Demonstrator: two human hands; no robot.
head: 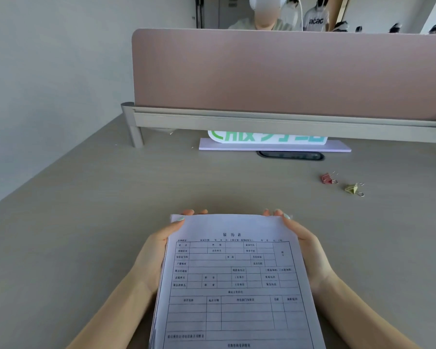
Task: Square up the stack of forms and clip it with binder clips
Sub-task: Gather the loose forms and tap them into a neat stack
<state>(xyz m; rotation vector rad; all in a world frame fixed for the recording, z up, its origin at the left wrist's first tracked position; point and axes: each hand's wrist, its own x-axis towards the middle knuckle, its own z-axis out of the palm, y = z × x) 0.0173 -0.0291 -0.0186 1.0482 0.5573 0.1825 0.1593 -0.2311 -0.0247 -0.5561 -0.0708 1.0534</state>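
A stack of printed forms (234, 280) with a table layout lies in front of me, held between both hands. My left hand (156, 248) grips its left edge, fingertips curling over the far top corner. My right hand (305, 245) grips the right edge the same way. The sheets look slightly fanned along the left side. A red binder clip (327, 178) and a yellow binder clip (352, 189) lie on the desk (111, 222) to the far right, apart from the stack.
A pink desk divider (287, 71) on a metal rail stands across the back. Under it lie a white sign with green lettering (267, 137) on a pale board and a dark cable grommet (290, 155). A wall runs along the left. People sit and stand beyond the divider.
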